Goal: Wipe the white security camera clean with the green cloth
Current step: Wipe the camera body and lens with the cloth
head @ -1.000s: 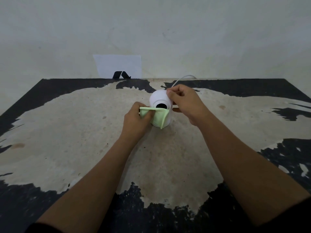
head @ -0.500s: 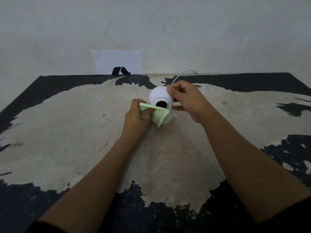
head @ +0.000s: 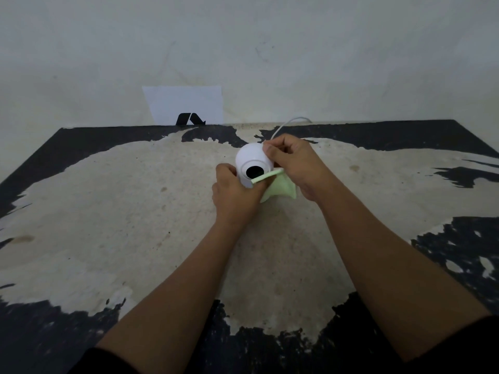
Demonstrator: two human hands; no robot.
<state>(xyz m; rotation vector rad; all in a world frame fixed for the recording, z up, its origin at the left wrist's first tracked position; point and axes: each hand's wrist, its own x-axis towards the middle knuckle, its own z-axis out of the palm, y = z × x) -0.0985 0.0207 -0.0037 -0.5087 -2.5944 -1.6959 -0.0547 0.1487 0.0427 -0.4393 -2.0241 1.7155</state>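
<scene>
The white security camera (head: pixel 249 159), a round head with a black lens facing me, stands at the middle of the table. My left hand (head: pixel 233 193) is just in front of and left of it, pinching the green cloth (head: pixel 279 186), which stretches under the lens and hangs down at the camera's right front. My right hand (head: pixel 293 164) grips the camera's upper right side, fingers curled on the head. The camera's base is hidden behind my hands and the cloth.
A thin white cable (head: pixel 286 125) runs from the camera's back toward the wall. A white paper card with a black mark (head: pixel 186 106) leans against the wall at the table's far edge. The table top (head: pixel 108 211) is worn, beige with black patches.
The cloth has slid from the camera's left front across to its right front, under the lens. My left hand followed it rightward; my right hand kept its hold on the head.
</scene>
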